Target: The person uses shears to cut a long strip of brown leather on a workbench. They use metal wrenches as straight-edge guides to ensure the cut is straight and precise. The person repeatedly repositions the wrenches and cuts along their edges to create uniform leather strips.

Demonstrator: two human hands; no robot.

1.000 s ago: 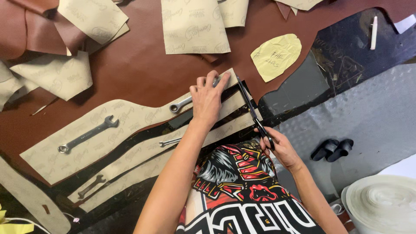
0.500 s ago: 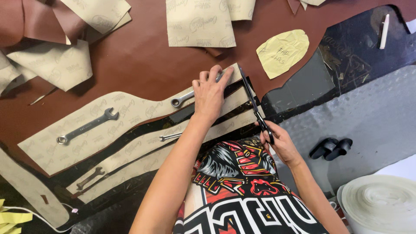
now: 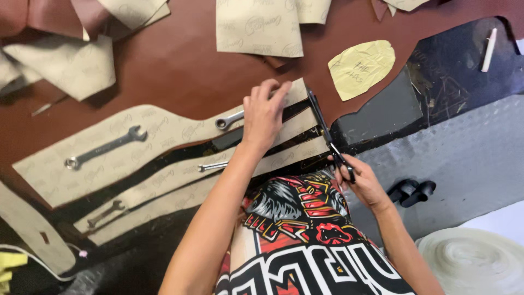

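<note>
The left hand (image 3: 266, 116) presses flat, fingers spread, on a tan paper pattern (image 3: 164, 134) lying on brown leather (image 3: 185, 76), while the right hand (image 3: 363, 183) is clenched around black scissors (image 3: 326, 134) cutting along the pattern's right edge, with wrenches (image 3: 103, 147) resting nearby.

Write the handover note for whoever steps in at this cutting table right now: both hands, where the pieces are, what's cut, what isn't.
Left hand: flat on the tan paper pattern, pinning it to the brown leather.
Right hand: gripping black scissors, blades along the pattern's right end.
Weights: wrenches lie on the pattern strips.
Done: leather along the strips looks cut, with dark gaps showing.
Left: the cut at the right end is unfinished; the leather above the pattern is uncut.
</note>
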